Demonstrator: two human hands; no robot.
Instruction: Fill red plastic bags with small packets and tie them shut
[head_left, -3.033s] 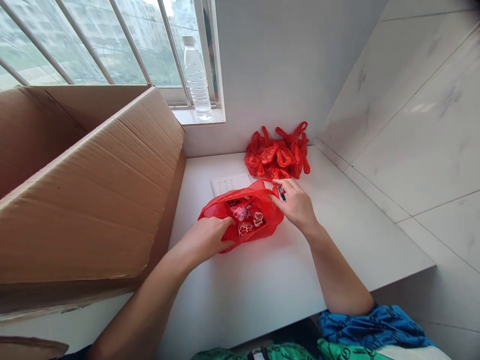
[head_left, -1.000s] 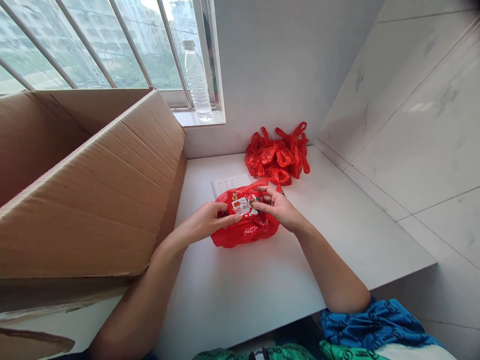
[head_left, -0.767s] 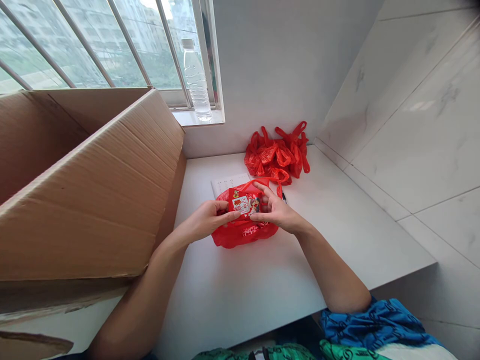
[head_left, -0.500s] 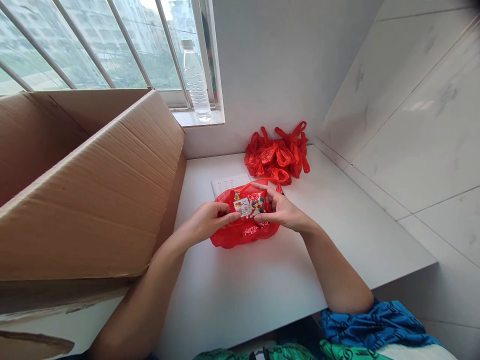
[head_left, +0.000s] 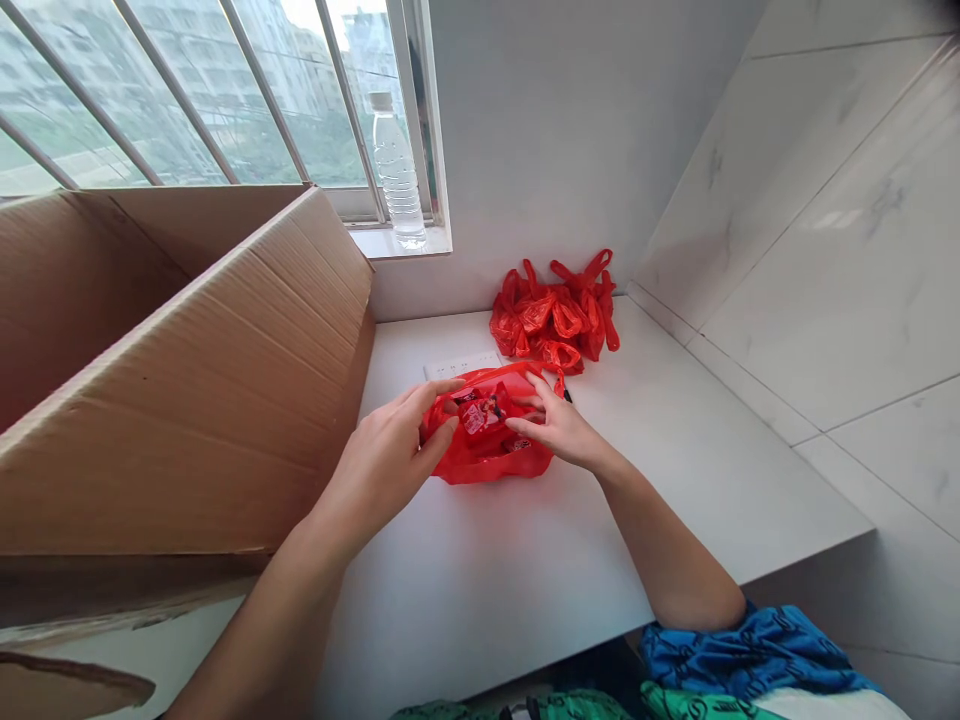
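Observation:
A red plastic bag (head_left: 487, 462) lies open on the white counter (head_left: 525, 570), with small red-and-white sweet packets (head_left: 480, 412) inside it. My left hand (head_left: 386, 455) is at the bag's left edge, its fingers spread and stretched toward the opening, holding nothing. My right hand (head_left: 562, 430) is on the bag's right side, with thumb and fingers pinching the rim of the plastic. Both hands frame the bag's mouth.
A large open cardboard box (head_left: 187, 400) fills the left. A pile of knotted red bags (head_left: 559, 315) sits at the back wall. A white sheet (head_left: 457, 366) and a pen (head_left: 567, 394) lie behind the bag. A water bottle (head_left: 397, 175) stands on the window sill. A tiled wall (head_left: 825, 250) bounds the right.
Both hands held one sweet packet over the bag a second ago. The packet now lies in the bag, my left hand has let go and spread, and my right hand is on the rim.

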